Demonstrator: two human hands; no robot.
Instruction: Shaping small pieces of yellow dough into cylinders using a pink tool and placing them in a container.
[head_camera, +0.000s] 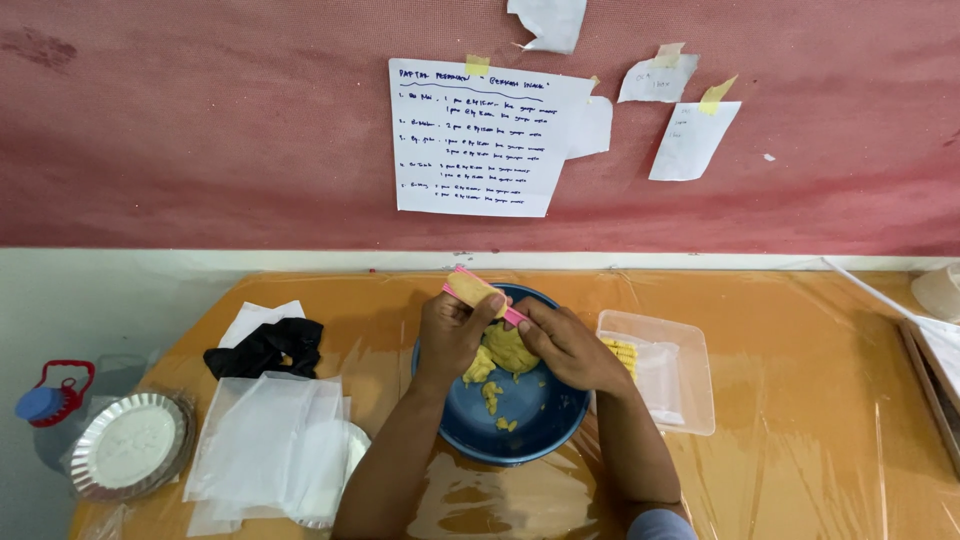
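Both hands work over a blue bowl (520, 425) that sits near the middle of an orange table (790, 340) covered in clear plastic. The left hand (448, 335) is closed around a pink-edged mould (480, 292), holding it tilted above the far rim of the bowl. The right hand (568, 345) is curled, its fingers pressing on yellow dough (508, 348) just beside the mould; the thumb lies against the mould's pink edge. More lumps and crumbs of the dough lie in the bowl beneath the hands.

Just right of the bowl stands a clear plastic tray (668, 375) with a few shaped yellow pieces (624, 354) at its left end. To the left lie a stack of plastic sheets (262, 440), a black cloth (265, 347), and a foil plate (130, 445). Paper notes (475, 137) are taped to the red wall beyond the table.
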